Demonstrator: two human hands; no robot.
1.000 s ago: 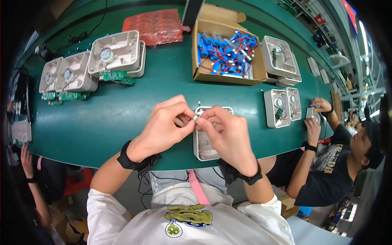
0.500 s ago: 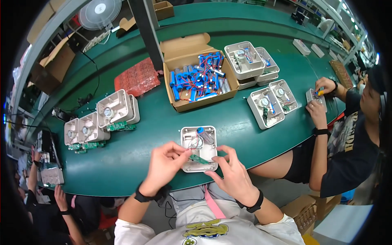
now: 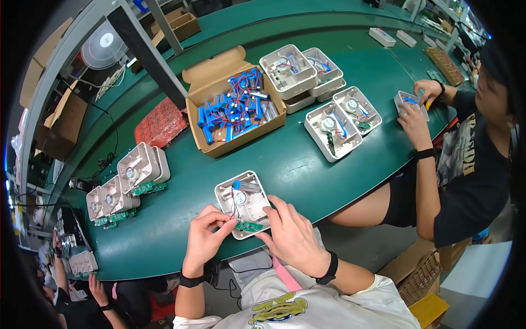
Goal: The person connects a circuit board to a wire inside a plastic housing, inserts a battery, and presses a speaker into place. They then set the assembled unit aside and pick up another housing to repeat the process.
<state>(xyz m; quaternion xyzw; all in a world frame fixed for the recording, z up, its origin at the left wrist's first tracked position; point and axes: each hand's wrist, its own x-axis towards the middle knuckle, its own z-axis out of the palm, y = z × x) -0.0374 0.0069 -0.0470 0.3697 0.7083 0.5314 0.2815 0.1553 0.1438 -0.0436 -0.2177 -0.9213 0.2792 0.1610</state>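
Note:
A white plastic housing (image 3: 255,209) lies open side up on the bench in front of me. Inside are a round white speaker (image 3: 239,197) and a blue-ended cylindrical battery (image 3: 247,187) with thin wires. My left hand (image 3: 207,237) is closed, pinching the left end of a green circuit board (image 3: 249,226) over the housing's near side. My right hand (image 3: 296,239) grips the housing's near right corner, with fingers at the right wall and the thumb by the near edge. Whether the board touches the housing floor is hard to make out.
A cardboard box (image 3: 241,141) of blue batteries stands beyond the housing, beside a red bubble-wrap pack (image 3: 160,123). Stacked white housings (image 3: 290,82) and two filled ones (image 3: 335,131) sit to the right, others (image 3: 137,166) at left. A co-worker's hands (image 3: 415,122) work at far right.
The view has turned, shifting the bench scene leftward. The circuit board has gone from tilted over the housing's middle to lying along its near side. My right hand has closed in around the corner.

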